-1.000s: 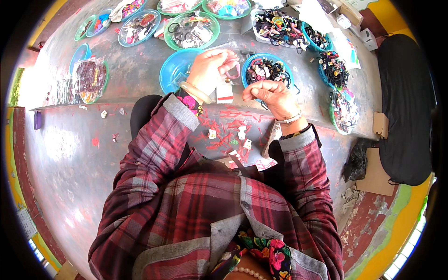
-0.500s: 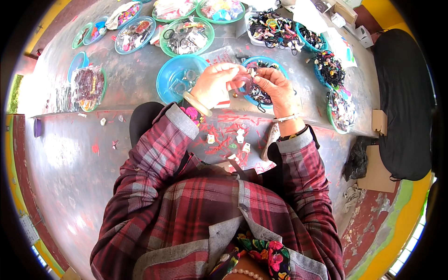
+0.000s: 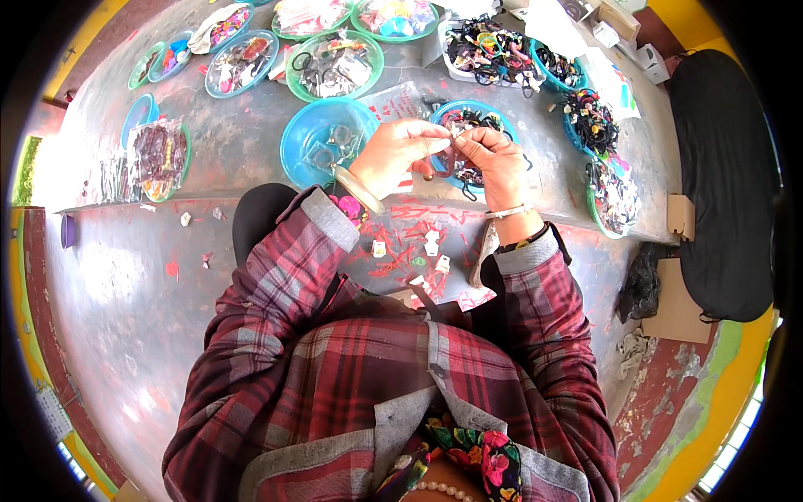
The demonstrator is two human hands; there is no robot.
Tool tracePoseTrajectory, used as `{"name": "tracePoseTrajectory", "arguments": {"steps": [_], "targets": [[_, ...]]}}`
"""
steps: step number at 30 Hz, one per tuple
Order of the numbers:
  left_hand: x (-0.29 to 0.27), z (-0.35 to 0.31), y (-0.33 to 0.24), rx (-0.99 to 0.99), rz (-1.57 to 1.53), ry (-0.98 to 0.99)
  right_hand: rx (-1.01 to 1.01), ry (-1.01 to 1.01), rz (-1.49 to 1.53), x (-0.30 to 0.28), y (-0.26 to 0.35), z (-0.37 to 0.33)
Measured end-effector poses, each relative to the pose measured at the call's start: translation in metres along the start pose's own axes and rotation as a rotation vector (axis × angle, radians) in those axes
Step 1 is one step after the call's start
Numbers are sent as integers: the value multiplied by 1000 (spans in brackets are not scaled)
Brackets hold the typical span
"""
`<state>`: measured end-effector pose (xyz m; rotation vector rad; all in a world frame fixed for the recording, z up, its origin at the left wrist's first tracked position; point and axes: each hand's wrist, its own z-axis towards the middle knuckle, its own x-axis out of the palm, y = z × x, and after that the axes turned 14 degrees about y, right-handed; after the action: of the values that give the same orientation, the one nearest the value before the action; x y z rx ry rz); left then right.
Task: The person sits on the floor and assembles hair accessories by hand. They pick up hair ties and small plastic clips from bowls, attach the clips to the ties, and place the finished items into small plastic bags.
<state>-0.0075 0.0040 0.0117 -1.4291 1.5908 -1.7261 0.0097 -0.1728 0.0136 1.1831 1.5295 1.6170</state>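
My left hand [image 3: 403, 152] and my right hand [image 3: 493, 163] meet in front of me, fingertips close together. Between them is a mauve hair tie [image 3: 447, 161], its loop hanging below the fingers; a small pale piece shows at the pinch. Both hands have thumb and fingers pressed together on it. Directly behind them stands a blue basin [image 3: 465, 105] of dark and coloured hair ties, partly covered by my hands. Left of my left hand is another blue basin [image 3: 294, 138] with a few clear, ring-shaped items inside.
Green basin [image 3: 375, 71] and blue basin [image 3: 212, 77] hold packets at the back. A white tray [image 3: 456, 74] of hair ties stands back right. Red scraps [image 3: 401, 243] and small white cards [image 3: 432, 243] litter the lower level. A black bag [image 3: 723, 184] lies far right.
My left hand has shifted slightly right and turned, its fingers now covering more of the hair tie. The loop hangs lower and narrower. My right hand has barely moved.
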Motion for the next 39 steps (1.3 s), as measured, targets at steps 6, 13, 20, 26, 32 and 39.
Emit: {"name": "tracePoseTrajectory", "arguments": {"steps": [6,13,20,26,32,39], "targets": [[1,-1,0,-31,-75,-47,-42,26,-1,-4,-5,1],[-5,0,2,0,-240,16,-20,11,61,1,5,-3],[-13,0,2,19,-357,135,-46,59,129,-4,-1,-2],[-10,-2,-2,104,-369,163,-79,109,128,-5,-1,-2],[-6,-6,-6,141,-342,159,-112,141,84,-7,-5,-1],[-5,-1,-1,-20,-166,-27,-109,124,-9,-6,-3,-1]]}}
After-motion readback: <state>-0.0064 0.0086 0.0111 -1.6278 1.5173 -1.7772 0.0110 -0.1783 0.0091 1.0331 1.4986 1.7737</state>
